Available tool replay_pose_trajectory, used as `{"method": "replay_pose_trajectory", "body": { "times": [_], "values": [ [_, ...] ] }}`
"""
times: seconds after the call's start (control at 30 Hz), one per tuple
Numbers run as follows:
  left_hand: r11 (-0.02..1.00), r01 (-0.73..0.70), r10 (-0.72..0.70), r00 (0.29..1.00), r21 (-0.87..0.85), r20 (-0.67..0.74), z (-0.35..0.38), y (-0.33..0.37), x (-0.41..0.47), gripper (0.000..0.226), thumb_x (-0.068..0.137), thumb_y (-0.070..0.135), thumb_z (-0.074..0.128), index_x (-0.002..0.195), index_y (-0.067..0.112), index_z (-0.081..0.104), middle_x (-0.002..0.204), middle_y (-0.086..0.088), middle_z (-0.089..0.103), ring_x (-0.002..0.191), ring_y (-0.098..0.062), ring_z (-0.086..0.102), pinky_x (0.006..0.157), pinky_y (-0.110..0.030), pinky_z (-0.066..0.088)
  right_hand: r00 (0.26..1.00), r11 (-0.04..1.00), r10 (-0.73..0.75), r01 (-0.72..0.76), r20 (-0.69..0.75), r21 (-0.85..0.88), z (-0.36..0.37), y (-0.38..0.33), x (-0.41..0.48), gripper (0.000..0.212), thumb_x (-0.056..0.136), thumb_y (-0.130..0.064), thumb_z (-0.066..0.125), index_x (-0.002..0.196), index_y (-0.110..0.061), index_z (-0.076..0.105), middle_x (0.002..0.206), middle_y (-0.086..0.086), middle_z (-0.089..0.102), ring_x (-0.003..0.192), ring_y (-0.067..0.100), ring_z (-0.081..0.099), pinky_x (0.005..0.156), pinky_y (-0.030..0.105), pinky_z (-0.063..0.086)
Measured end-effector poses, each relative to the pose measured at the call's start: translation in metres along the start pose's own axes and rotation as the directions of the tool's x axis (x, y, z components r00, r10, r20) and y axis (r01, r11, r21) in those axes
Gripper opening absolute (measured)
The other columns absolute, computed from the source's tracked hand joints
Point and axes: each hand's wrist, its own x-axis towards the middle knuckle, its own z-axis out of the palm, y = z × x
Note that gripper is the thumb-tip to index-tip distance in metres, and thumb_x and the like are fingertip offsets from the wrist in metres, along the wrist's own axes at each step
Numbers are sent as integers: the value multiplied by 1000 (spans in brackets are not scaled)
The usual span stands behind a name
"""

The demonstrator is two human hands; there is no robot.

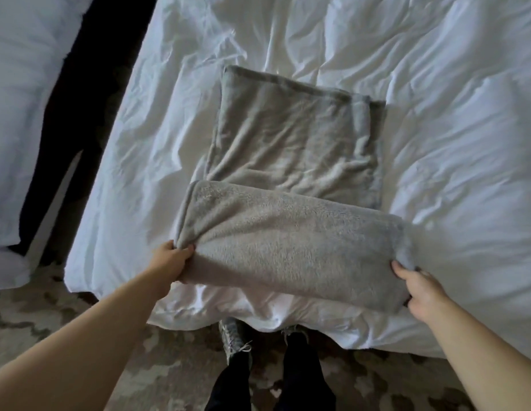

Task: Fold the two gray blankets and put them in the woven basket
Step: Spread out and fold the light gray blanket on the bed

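Note:
A gray fleece blanket point(293, 241) lies on the white bed, its near end lifted and turned over toward the far side, so it forms a thick band across the flat part point(291, 143). My left hand point(172, 262) grips the band's left end, fingers curled into the fabric. At the band's right end my right hand point(418, 289) grips the fabric. Only one gray blanket is plainly visible; whether the flat part is a second blanket I cannot tell. No woven basket is in view.
The bed's white duvet point(436, 114) is wrinkled and fills most of the view. A second white bed point(20, 99) stands at the left across a dark gap point(80, 129). A patterned carpet point(80, 321) and my shoes point(234, 339) are below the bed's edge.

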Motion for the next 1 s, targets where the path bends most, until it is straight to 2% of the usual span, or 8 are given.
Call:
{"method": "replay_pose_trajectory", "body": {
  "times": [0.13,0.27,0.43,0.53,0.63,0.8,0.9,1.0],
  "values": [
    [986,-110,121,989,124,-87,8,25,4,40,76,35,64,111,18,55,93,-5,61,81,-23,55,72,-34,42,991,995,98,-96,93,-26,17,-11,-9,37,86,-40,66,116,-19,64,109,13,68,102,31,63,95,51,48],
    [970,-229,224,972,81,66,19,42,14,31,83,48,64,99,22,62,95,-1,68,91,-24,63,86,-41,51,997,998,-12,7,76,69,26,-18,-1,27,91,-21,62,117,-15,64,79,5,75,69,20,72,60,36,57],
    [961,-63,89,992,269,-85,14,44,23,41,85,37,65,114,8,58,105,-13,63,93,-31,58,82,-37,48,991,996,65,-70,-114,-46,22,0,6,56,78,-35,76,125,-9,59,116,17,64,101,35,63,90,52,51],
    [948,-66,99,991,311,-91,17,58,20,43,81,31,64,118,13,51,101,-9,59,81,-23,53,69,-31,42,992,996,21,-32,-123,-86,27,-1,7,56,72,-39,79,117,-9,63,113,16,66,96,34,64,90,49,52],
    [936,-150,176,983,319,-55,21,77,24,54,77,44,69,120,19,49,105,-4,58,87,-23,54,75,-32,42,999,997,-25,22,-34,-76,29,-20,12,57,69,-42,80,116,-13,65,109,13,69,99,32,65,95,50,50],
    [956,53,-52,999,288,-10,24,87,38,68,73,61,68,118,11,53,110,-11,61,97,-29,58,84,-36,48,990,984,101,-85,95,-159,31,-32,25,44,76,-40,75,111,-13,67,101,17,71,94,32,67,93,49,51],
    [950,42,-23,998,311,-64,29,90,36,62,75,50,70,120,13,50,109,-10,61,91,-27,57,78,-35,47,998,978,71,-68,4,-198,35,-34,30,46,75,-30,78,114,-8,65,104,20,69,95,34,66,92,50,51],
    [959,-70,102,990,274,-101,37,114,42,75,76,35,70,141,19,37,130,-11,55,107,-30,57,86,-33,45,981,963,-113,69,-157,-261,43,-65,35,57,71,-24,80,120,-4,58,111,21,66,99,34,63,90,46,52]
  ]
}}
